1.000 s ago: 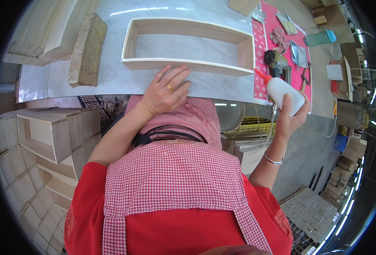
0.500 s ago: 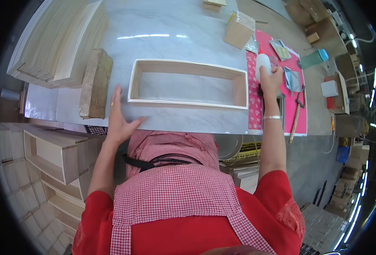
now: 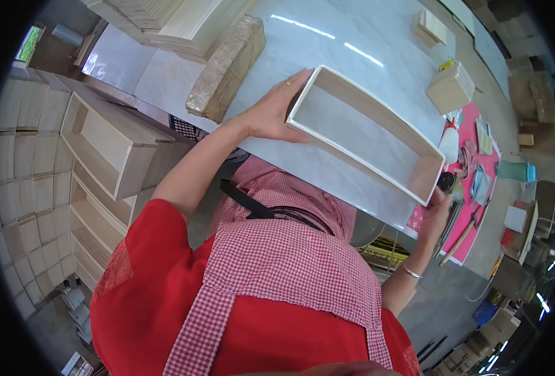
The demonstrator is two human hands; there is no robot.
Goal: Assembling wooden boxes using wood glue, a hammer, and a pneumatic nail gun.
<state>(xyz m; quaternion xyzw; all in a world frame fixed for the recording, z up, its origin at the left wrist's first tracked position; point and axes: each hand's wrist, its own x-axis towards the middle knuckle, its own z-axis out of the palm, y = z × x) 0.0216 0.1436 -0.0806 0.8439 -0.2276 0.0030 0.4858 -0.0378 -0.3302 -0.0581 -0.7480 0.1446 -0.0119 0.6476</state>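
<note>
A long, shallow rectangular frame of pale wood, through which the tabletop shows, is held between my two hands at a slant over the table. My left hand grips its left end, fingers along the end wall and thumb at the near corner. At the opposite end, my right hand holds the near right corner; its fingertips are partly hidden behind the wood. A white squeeze bottle with a red tip stands just beyond that end, released from my hand. Close to my right fingers is a small dark round object.
A brown-wrapped block lies left of the frame, beside stacked wooden pieces. A pink mat bears a hammer and packets. Farther off are a wooden block stack and a teal cup. Open wooden boxes are piled at left.
My right hand has let go of the white bottle and moved to the frame's right end. My left hand has closed on the left end. The whole view has turned, so the table now slants.
</note>
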